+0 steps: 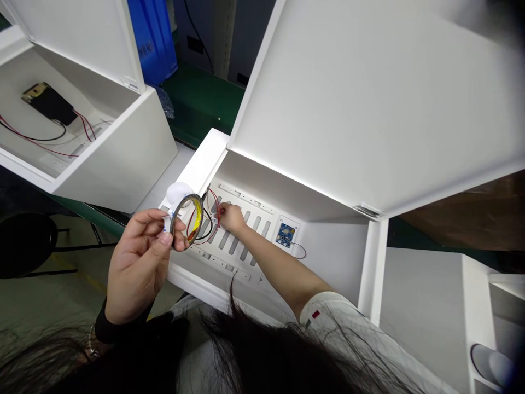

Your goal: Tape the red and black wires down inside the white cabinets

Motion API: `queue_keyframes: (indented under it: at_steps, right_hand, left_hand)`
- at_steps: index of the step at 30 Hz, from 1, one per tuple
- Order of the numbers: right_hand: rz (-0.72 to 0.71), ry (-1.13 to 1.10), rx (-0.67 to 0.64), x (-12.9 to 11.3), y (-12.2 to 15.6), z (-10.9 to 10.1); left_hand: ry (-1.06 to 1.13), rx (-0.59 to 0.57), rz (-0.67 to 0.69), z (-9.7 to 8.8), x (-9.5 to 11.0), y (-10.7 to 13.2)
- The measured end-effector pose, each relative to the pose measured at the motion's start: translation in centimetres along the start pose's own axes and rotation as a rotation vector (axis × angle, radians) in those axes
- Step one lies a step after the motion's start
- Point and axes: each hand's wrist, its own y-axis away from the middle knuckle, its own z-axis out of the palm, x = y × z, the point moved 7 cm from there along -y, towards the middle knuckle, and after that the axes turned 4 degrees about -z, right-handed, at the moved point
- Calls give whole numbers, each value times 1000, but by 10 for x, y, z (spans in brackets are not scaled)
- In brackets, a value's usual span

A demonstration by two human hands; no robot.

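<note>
- The left hand [137, 262] pinches a roll of tape [199, 213] at the left end of the open white box [204, 158].
- The roll is a thin ring, dark outside, yellow inside.
- Red and black wires [217, 200] loop inside the box.
- The right hand [231, 218] curls beside them; I cannot tell if it grips any.
- Farther right is a blue circuit board [286, 235].

Left of the frame's centre, a roll of tape [198, 220], dark-edged with a yellow-lined core, is held up, tilted on edge. Red and black wires [211, 221] loop just right of it, within an open white box [295, 191] across the frame's middle.
</note>
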Motion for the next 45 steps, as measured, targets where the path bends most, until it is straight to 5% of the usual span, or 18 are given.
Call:
queue_keyframes:
  at_steps: [9, 18, 27, 33, 36, 39, 42, 45]
  right_hand:
    - [-117, 173, -21, -13, 5, 1]
    - [124, 86, 139, 16, -6, -11]
    - [36, 291, 94, -15, 17, 2]
    - [45, 326, -57, -25, 31, 4]
    - [133, 346, -132, -23, 23, -26]
    - [146, 419, -81, -38, 13, -89]
    - [-4, 336, 116, -85, 25, -163]
    - [-332, 262, 308, -157, 72, -219]
  left_hand:
    - [-15, 3, 3, 0, 0, 1]
    - [-31, 0, 21, 0, 1, 1]
    - [-32, 3, 25, 1, 1, 1]
    - [3, -49, 18, 2, 1, 0]
    - [-40, -113, -13, 5, 0, 1]
    - [-170, -200, -10, 14, 2, 4]
    - [-332, -274, -22, 29, 3, 9]
    - [-423, -329, -83, 41, 1, 14]
